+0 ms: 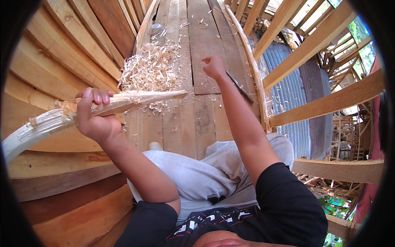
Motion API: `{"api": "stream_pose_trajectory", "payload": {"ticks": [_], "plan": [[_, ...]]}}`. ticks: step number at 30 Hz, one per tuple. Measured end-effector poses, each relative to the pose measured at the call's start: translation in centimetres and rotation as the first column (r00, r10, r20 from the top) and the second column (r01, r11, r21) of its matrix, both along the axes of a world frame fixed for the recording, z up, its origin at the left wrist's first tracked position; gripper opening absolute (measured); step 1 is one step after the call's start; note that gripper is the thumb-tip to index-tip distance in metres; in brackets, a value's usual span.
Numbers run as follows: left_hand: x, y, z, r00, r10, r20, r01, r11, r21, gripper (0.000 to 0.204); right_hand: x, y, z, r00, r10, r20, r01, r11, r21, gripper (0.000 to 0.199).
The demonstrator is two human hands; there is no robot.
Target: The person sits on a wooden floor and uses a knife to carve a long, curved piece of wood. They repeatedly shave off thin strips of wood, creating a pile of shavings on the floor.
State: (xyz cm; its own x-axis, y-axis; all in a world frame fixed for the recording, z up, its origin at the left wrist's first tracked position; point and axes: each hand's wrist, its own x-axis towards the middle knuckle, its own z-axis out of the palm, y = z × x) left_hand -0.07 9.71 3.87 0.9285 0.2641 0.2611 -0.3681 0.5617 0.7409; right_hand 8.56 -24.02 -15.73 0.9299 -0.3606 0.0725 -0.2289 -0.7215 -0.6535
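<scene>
Pale tapered wooden stick (150,97), partly stripped; left hand (101,124) gripping it.
Boarded wall (51,43) bounding the left side, edge strip (256,72) bounding the right; open room is stretching over floor planks (205,80) between wood shavings (150,68) and that strip; stick's tip is pointing into this room, its other end running out at the left of view; left elbow is bending, fingers wrapping closely around the shaft; right arm is reaching forward, right hand (214,68) curling near a slim dark tool (240,87), cannot tell whether holding anything.
</scene>
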Motion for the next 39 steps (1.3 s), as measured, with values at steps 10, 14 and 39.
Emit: {"api": "stream_pose_trajectory", "payload": {"ticks": [10, 14, 39], "plan": [[0.1, -0.1, -0.2, 1.000, -0.013, 0.023, 0.014, 0.999, -0.044, 0.008, -7.5, -3.9, -6.5, 0.793, 0.555, -0.253, -0.609, 0.698, -0.378, 0.034], [0.2, -0.2, -0.3, 1.000, -0.003, 0.022, 0.004, 0.999, -0.037, 0.008, -10.7, -5.1, -6.3, 0.667, 0.680, -0.306, -0.742, 0.565, -0.362, 0.039], [-1.1, 0.4, 1.0, 0.998, -0.015, 0.055, 0.018, 0.998, -0.056, 0.008, -8.8, 2.8, -8.5, 0.981, 0.153, 0.118, -0.162, 0.984, 0.075, 0.032]]}}
